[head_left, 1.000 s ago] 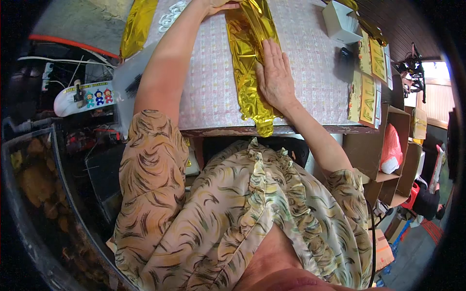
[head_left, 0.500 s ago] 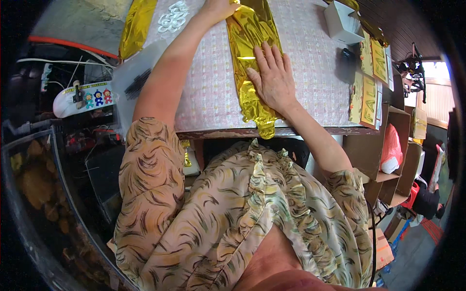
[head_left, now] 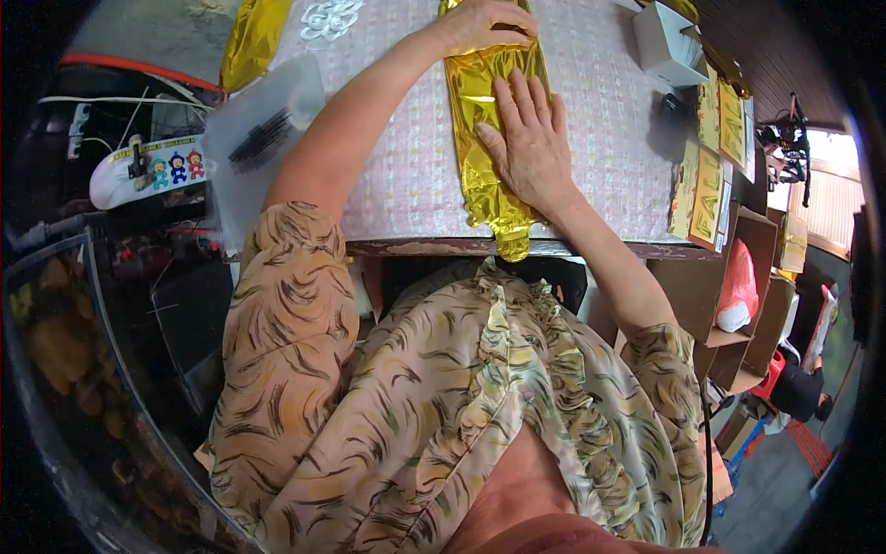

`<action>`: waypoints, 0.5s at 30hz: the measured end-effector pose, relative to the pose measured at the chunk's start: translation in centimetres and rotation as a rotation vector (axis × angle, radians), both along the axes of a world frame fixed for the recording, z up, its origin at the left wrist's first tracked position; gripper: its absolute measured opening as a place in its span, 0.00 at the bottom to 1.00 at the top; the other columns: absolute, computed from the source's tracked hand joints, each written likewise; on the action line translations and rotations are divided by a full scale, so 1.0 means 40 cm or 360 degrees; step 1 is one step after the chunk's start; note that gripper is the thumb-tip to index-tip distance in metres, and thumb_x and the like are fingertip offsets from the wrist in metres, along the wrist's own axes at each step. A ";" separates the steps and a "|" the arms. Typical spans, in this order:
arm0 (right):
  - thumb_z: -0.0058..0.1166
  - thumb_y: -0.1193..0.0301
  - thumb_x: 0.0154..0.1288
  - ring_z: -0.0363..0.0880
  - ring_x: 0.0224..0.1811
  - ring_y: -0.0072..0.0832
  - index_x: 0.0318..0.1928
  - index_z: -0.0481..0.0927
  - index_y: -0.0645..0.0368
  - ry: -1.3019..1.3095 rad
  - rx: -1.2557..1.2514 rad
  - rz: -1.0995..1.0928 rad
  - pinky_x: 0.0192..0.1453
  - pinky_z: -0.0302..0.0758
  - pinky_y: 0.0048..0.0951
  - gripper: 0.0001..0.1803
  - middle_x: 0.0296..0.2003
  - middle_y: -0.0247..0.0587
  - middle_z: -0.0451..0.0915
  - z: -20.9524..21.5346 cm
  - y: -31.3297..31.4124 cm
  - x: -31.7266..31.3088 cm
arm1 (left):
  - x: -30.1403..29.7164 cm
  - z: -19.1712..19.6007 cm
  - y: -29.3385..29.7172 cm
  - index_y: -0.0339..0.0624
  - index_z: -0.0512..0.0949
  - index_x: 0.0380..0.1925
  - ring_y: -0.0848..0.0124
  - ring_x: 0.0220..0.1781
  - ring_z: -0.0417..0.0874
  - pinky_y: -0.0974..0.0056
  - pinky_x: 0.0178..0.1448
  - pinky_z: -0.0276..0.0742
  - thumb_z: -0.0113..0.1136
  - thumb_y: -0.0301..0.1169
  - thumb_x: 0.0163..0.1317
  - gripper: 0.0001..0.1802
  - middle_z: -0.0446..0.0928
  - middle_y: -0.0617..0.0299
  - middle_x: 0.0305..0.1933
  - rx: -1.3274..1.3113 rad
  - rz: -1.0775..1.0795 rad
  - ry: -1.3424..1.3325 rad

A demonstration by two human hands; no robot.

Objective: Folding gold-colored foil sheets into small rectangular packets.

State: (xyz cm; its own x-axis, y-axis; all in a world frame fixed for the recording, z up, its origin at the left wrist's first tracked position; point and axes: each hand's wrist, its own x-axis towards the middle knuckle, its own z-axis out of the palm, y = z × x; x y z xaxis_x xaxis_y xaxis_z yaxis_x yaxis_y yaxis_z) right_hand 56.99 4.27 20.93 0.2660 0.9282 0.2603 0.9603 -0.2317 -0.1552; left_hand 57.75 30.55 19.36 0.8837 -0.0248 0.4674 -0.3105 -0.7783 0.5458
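Across the patterned tablecloth [head_left: 397, 166], straight before the person, lay a strip of gold foil [head_left: 469, 111], its narrow end hanging a little over the table's near edge. The right hand [head_left: 535, 152] rested flat on it, fingers slightly spread and thumb apart. Farther up, the left hand [head_left: 486, 26] lay across the foil with bent fingers; whether it pinched, I could not tell. On the right stood yellow packages [head_left: 707, 198] printed in large capital letters; on the left, a white skateboard [head_left: 161, 174] bore small lettering above three coloured figures.
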 end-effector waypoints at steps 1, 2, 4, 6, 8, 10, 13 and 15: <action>0.43 0.48 0.80 0.54 0.81 0.51 0.79 0.59 0.58 -0.0023 -0.0025 0.0019 0.82 0.47 0.57 0.37 0.78 0.55 0.58 0.003 -0.002 0.000 | 0.001 -0.001 -0.003 0.41 0.87 0.43 0.57 0.58 0.84 0.56 0.66 0.77 0.66 0.37 0.66 0.13 0.85 0.55 0.53 0.0021 -0.0003 -0.0014; 0.43 0.48 0.80 0.54 0.81 0.51 0.79 0.59 0.58 -0.0021 -0.0029 0.0034 0.82 0.47 0.57 0.37 0.78 0.55 0.58 0.016 0.001 0.001 | -0.001 0.001 -0.001 0.41 0.87 0.43 0.57 0.58 0.84 0.56 0.66 0.77 0.67 0.38 0.66 0.13 0.85 0.55 0.53 0.0046 0.0002 -0.0027; 0.43 0.48 0.80 0.53 0.82 0.49 0.79 0.58 0.56 -0.0035 -0.0109 0.0201 0.83 0.47 0.56 0.38 0.79 0.53 0.58 0.055 0.005 -0.001 | -0.009 0.007 -0.004 0.40 0.87 0.44 0.57 0.58 0.84 0.55 0.65 0.77 0.67 0.38 0.66 0.14 0.85 0.54 0.53 0.0013 0.0005 -0.0014; 0.42 0.48 0.80 0.52 0.82 0.48 0.79 0.58 0.56 -0.0044 -0.0103 0.0375 0.83 0.46 0.55 0.37 0.79 0.51 0.58 0.075 0.037 0.014 | -0.009 0.015 -0.006 0.40 0.87 0.44 0.56 0.58 0.84 0.55 0.65 0.77 0.67 0.38 0.66 0.14 0.85 0.54 0.53 0.0007 -0.0025 -0.0020; 0.42 0.49 0.80 0.51 0.83 0.45 0.80 0.57 0.54 0.0015 -0.0079 0.0565 0.85 0.46 0.53 0.37 0.80 0.46 0.56 0.055 0.069 0.023 | -0.012 0.015 -0.005 0.40 0.87 0.44 0.56 0.58 0.84 0.55 0.65 0.77 0.67 0.38 0.66 0.14 0.85 0.54 0.53 0.0003 -0.0009 -0.0004; 0.42 0.49 0.80 0.50 0.83 0.45 0.80 0.57 0.54 0.0014 -0.0143 0.0601 0.85 0.45 0.53 0.37 0.80 0.45 0.56 0.036 0.059 0.027 | -0.004 0.016 -0.010 0.40 0.87 0.44 0.56 0.58 0.84 0.55 0.65 0.77 0.67 0.38 0.65 0.14 0.85 0.54 0.53 0.0000 -0.0004 0.0006; 0.42 0.48 0.80 0.50 0.83 0.45 0.81 0.55 0.55 0.0057 -0.0226 0.0726 0.85 0.45 0.52 0.39 0.81 0.43 0.54 0.042 0.025 0.014 | -0.012 0.008 -0.004 0.40 0.87 0.43 0.56 0.57 0.84 0.54 0.64 0.77 0.67 0.38 0.65 0.14 0.85 0.53 0.53 -0.0003 -0.0011 -0.0041; 0.40 0.48 0.80 0.48 0.84 0.45 0.82 0.51 0.56 0.0072 -0.0317 0.0831 0.86 0.43 0.51 0.40 0.82 0.41 0.52 0.058 -0.018 0.016 | -0.006 0.014 -0.009 0.40 0.87 0.43 0.56 0.57 0.84 0.54 0.63 0.78 0.68 0.38 0.65 0.14 0.85 0.53 0.52 -0.0026 -0.0043 -0.0045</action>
State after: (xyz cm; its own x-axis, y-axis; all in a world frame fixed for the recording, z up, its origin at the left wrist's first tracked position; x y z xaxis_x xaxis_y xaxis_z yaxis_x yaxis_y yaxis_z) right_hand 57.62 3.56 23.25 -0.2351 0.9698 0.0657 0.9488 0.2436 -0.2010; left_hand 57.52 30.20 19.92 0.8693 -0.0407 0.4927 -0.3468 -0.7604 0.5491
